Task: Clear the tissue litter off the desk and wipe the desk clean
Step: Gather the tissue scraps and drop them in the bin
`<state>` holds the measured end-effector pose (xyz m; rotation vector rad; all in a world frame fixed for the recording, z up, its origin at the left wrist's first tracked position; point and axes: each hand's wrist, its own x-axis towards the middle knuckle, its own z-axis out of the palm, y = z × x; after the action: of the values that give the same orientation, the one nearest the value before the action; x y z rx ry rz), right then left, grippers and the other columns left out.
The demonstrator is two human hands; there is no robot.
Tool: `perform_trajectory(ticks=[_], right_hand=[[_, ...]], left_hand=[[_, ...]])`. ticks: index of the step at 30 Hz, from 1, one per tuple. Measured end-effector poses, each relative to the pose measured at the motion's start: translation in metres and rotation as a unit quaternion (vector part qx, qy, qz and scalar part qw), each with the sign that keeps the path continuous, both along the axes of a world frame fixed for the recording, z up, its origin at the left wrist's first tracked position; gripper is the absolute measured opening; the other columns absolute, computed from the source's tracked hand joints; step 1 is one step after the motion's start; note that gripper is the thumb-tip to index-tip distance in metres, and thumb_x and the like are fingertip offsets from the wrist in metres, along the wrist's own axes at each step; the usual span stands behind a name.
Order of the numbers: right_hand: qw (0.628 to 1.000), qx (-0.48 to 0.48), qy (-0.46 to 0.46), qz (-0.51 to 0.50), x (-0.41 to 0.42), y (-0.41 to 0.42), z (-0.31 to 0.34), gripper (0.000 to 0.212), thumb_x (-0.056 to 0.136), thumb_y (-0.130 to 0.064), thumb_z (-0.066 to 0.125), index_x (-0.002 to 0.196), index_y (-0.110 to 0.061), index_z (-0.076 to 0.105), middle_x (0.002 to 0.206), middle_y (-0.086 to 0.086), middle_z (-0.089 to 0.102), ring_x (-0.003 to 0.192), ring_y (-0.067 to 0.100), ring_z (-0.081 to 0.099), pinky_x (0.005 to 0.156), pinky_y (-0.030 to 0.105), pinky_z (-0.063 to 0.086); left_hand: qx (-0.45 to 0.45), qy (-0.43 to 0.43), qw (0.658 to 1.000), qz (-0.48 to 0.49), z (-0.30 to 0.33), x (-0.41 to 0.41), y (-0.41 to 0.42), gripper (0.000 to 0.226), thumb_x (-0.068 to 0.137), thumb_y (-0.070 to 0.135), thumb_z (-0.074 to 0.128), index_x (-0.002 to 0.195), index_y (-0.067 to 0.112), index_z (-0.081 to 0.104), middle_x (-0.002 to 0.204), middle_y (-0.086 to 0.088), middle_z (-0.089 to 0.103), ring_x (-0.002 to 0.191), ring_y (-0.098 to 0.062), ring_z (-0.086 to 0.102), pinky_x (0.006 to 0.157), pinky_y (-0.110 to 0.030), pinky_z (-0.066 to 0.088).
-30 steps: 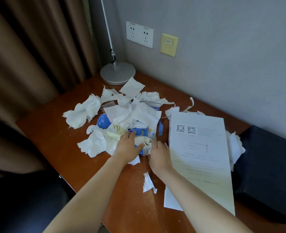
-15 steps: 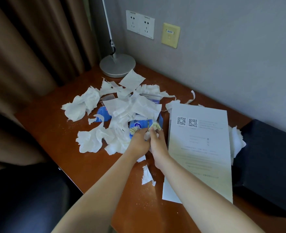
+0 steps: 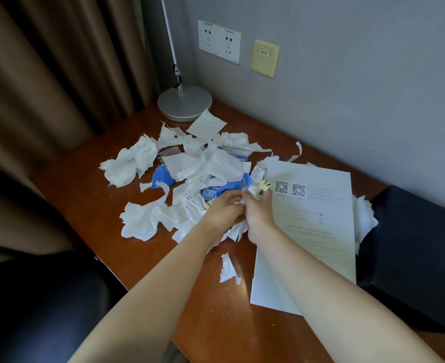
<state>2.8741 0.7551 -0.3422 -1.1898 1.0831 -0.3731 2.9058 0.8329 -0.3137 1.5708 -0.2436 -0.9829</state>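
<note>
My reddish-brown wooden desk (image 3: 90,195) sits in a corner against a grey wall (image 3: 360,74). Brown curtains (image 3: 45,87) hang to my left, a double socket plate (image 3: 219,41) and a yellow wall plate (image 3: 265,58) ahead. A silver lamp base (image 3: 184,102) stands in the corner.

Head camera, one view, looking forward and down.
It sits above and behind both forearms, close over the desk (image 3: 90,184); past the fingers (image 3: 231,199) stand the wall (image 3: 360,74) and lamp base (image 3: 184,103), left of them a curtain (image 3: 45,82).
</note>
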Motion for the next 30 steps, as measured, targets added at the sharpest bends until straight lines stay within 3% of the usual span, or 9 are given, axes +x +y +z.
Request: perform_trajectory(ticks=[4,7,13,17,19,22,24,27,30], right_hand=[[0.999,-0.032,0.007,-0.018,0.003,0.0,0.006,0.027,0.09,-0.015,0.047,0.115,-0.023,0.041,0.099,0.004,0.057,0.088,0.025,0.06,0.082,0.043,0.053],[0.999,-0.042,0.005,-0.033,0.004,-0.001,0.012,0.016,0.088,-0.012,0.043,0.1,-0.022,0.042,0.089,0.006,0.058,0.079,0.025,0.057,0.074,0.041,0.051],[0.993,-0.049,0.025,-0.1,-0.009,-0.007,0.021,0.017,0.091,-0.005,0.042,0.1,-0.019,0.038,0.091,0.005,0.054,0.082,0.023,0.054,0.072,0.034,0.047],[0.993,-0.043,0.016,-0.108,-0.017,-0.007,0.024,0.023,0.091,-0.001,0.041,0.107,-0.018,0.041,0.098,0.007,0.055,0.084,0.021,0.055,0.074,0.036,0.05],[0.994,-0.03,0.001,-0.107,-0.02,-0.006,0.026,0.022,0.091,-0.001,0.041,0.1,-0.021,0.039,0.099,0.009,0.056,0.083,0.022,0.056,0.077,0.039,0.052],[0.995,-0.018,-0.028,-0.094,-0.025,-0.003,0.033,0.03,0.089,0.003,0.041,0.1,-0.024,0.037,0.094,0.004,0.055,0.079,0.017,0.058,0.071,0.036,0.054],[0.996,-0.009,-0.045,-0.073,-0.032,-0.002,0.038,0.042,0.09,0.005,0.042,0.114,-0.029,0.037,0.096,-0.003,0.053,0.08,0.012,0.06,0.065,0.031,0.056],[0.998,-0.037,-0.051,-0.023,-0.043,-0.002,0.039,0.059,0.09,0.0,0.045,0.131,-0.041,0.035,0.12,-0.005,0.052,0.096,0.018,0.062,0.08,0.044,0.057],[0.992,-0.112,-0.041,0.03,-0.052,0.0,0.042,0.043,0.094,-0.013,0.048,0.13,-0.035,0.043,0.108,-0.01,0.057,0.097,0.016,0.061,0.084,0.045,0.056]], left_hand=[[0.013,-0.059,0.998,-0.012,0.01,-0.003,-0.002,0.043,0.088,-0.011,0.045,0.126,0.008,0.048,0.117,-0.008,0.058,0.093,-0.017,0.061,0.068,-0.019,0.055],[0.055,-0.164,0.985,-0.011,0.015,-0.005,-0.006,0.037,0.088,-0.008,0.049,0.122,0.006,0.053,0.119,-0.012,0.06,0.095,-0.02,0.06,0.075,-0.029,0.056],[0.215,-0.41,0.886,0.006,0.018,-0.001,-0.001,0.052,0.091,0.021,0.059,0.138,0.017,0.037,0.142,-0.006,0.034,0.131,-0.022,0.03,0.102,-0.027,0.036],[0.254,-0.212,0.943,0.01,0.011,-0.005,0.001,0.071,0.092,0.046,0.05,0.149,0.027,0.011,0.154,-0.008,0.016,0.138,-0.03,0.025,0.108,-0.042,0.032],[0.157,-0.02,0.987,0.032,0.009,-0.011,0.003,0.073,0.092,0.053,0.045,0.149,0.033,0.004,0.153,-0.008,0.024,0.133,-0.031,0.037,0.098,-0.044,0.041],[-0.03,0.174,0.981,0.085,0.012,-0.02,0.001,0.061,0.096,0.042,0.047,0.147,0.036,0.015,0.134,-0.009,0.054,0.11,-0.03,0.06,0.079,-0.045,0.053],[-0.091,0.216,0.963,0.134,0.015,-0.023,-0.007,0.054,0.096,0.033,0.05,0.143,0.034,0.025,0.12,-0.01,0.063,0.096,-0.026,0.066,0.07,-0.043,0.057],[-0.121,0.214,0.96,0.137,0.021,-0.032,-0.016,0.047,0.095,0.035,0.052,0.139,0.029,0.037,0.115,-0.009,0.067,0.096,-0.026,0.068,0.065,-0.04,0.057],[-0.12,0.2,0.962,0.14,0.028,-0.046,-0.022,0.04,0.094,0.04,0.051,0.128,0.019,0.053,0.113,-0.007,0.068,0.097,-0.023,0.067,0.068,-0.035,0.056]])
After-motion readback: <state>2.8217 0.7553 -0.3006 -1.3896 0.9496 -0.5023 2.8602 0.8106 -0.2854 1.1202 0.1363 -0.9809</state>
